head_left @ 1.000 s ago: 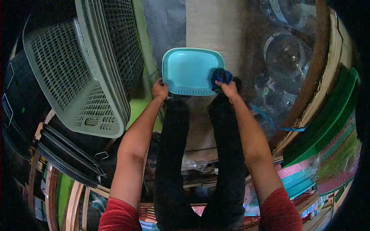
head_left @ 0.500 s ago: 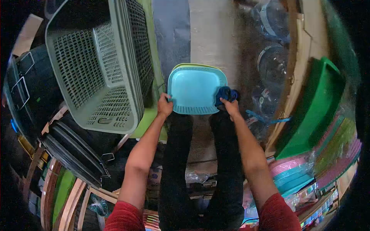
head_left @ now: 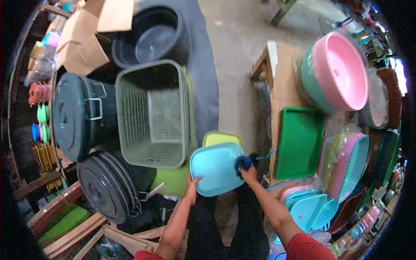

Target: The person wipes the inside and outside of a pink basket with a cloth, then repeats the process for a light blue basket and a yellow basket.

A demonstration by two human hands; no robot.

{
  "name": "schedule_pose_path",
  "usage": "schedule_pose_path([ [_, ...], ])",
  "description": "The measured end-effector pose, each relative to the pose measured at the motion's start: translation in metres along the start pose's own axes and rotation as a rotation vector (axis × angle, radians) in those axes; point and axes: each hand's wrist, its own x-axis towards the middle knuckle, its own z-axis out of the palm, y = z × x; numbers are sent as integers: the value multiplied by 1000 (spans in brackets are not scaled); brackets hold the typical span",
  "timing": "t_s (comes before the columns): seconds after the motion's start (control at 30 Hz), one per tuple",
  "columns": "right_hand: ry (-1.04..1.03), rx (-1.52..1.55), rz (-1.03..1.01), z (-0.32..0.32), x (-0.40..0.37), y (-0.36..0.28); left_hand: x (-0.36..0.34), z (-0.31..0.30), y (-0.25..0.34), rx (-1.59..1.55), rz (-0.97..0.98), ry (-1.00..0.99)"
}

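Note:
A light blue plastic basket point(head_left: 216, 168) with slotted sides is held out in front of my legs. My left hand point(head_left: 191, 189) grips its lower left edge, with the thumb over the rim. A bunched dark blue cloth point(head_left: 244, 163) is in my right hand point(head_left: 248, 175), pressed against the basket's right side. Behind the blue basket shows part of a yellow-green basket point(head_left: 223, 138); whether the two touch is hidden from me.
Left stand nested grey-green crates point(head_left: 152, 164), a lidded dark bin point(head_left: 69, 117) and stacked black lids point(head_left: 104, 186). On the right are a green tray point(head_left: 300, 143), pink and teal tubs point(head_left: 342, 71) and wrapped baskets point(head_left: 349, 167). A wooden table leg point(head_left: 281, 12) stands ahead.
My view has swung up and widened. The blue basket has tilted and turned, exposing more of the yellow-green basket behind it. Both hands keep their holds on the basket and cloth.

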Motion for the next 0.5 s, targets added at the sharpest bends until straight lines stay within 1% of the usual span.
schedule_pose_path([
  [0.03, 49, -42, -61, 10, 1, 14, -20, 1, 7, -54, 79, 25],
  [0.07, 19, -86, -43, -5, -21, -27, -31, -6, 7, -86, 130, 14],
  [0.1, 33, -82, -105, -1, -21, -18, -57, -3, 22, -99, 192, 37],
  [0.13, 19, -117, -32, -16, -43, -55, -85, 1, 37, -114, 254, 61],
  [0.17, 1, -109, -104, -26, -57, -75, -104, 0, 44, -107, 316, 67],
  [0.2, 66, -182, -84, -27, -63, -84, -122, 0, 54, -100, 378, 75],
  [0.23, 38, -140, -161, -42, -79, -117, -154, 6, 72, -127, 448, 4],
  [0.27, 8, -101, -237, -62, -108, -157, -175, 9, 84, -134, 486, -3],
  [0.3, 22, -90, -272, -71, -128, -184, -192, 10, 92, -82, 572, 9],
  [0.33, 229, -126, -473, -78, -147, -204, -210, 13, 101, -31, 654, 20],
  [0.37, 444, -160, -669, -88, -168, -225, -230, 18, 112, -37, 686, 7],
  [0.4, 466, -150, -694, -106, -192, -250, -252, 25, 122, -68, 721, -25],
  [0.47, 247, -23, -807, -138, -234, -294, -289, 38, 136, -95, 781, -75],
  [0.5, 215, -28, -754, -139, -234, -294, -305, 45, 140, -51, 839, -129],
])
